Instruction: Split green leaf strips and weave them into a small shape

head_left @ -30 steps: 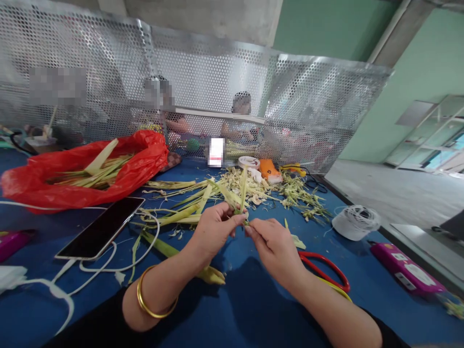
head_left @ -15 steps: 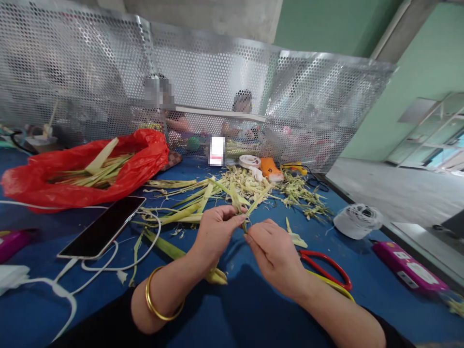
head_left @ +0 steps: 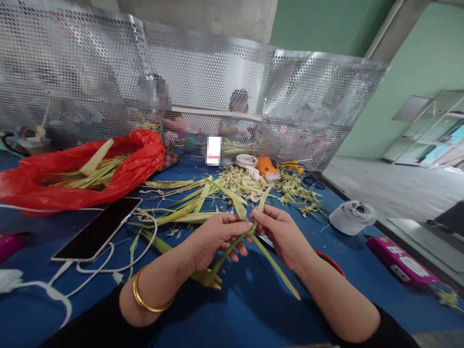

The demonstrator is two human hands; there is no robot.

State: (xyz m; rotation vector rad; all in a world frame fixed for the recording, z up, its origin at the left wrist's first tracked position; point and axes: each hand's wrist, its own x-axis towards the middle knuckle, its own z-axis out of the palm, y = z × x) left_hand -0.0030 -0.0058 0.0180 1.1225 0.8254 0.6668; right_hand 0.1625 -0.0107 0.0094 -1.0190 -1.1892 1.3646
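Observation:
My left hand (head_left: 221, 237), with a gold bangle at its wrist, pinches one side of a pair of crossed green-yellow leaf strips (head_left: 277, 268). Thumb and fingers of my right hand (head_left: 282, 234) are closed on the other side, near the crossing point. The strips' upper ends fan out above my hands, and two long tails hang below. Under my left forearm lies another folded leaf (head_left: 159, 245). Red-handled scissors (head_left: 328, 261) lie mostly hidden behind my right wrist.
Loose leaf strips (head_left: 181, 212) and shredded scraps (head_left: 237, 181) cover the table's middle. A red plastic bag (head_left: 145, 166) of leaves and a phone (head_left: 97, 232) with white cables are left. White string (head_left: 353, 217) and a purple packet (head_left: 402, 261) sit right. People sit behind a perforated metal screen (head_left: 203, 72).
My hands have drawn slightly apart, and my right hand has turned to a thumb-up pinch. The strips' long lower tails now show. The scissors are more covered by my right arm.

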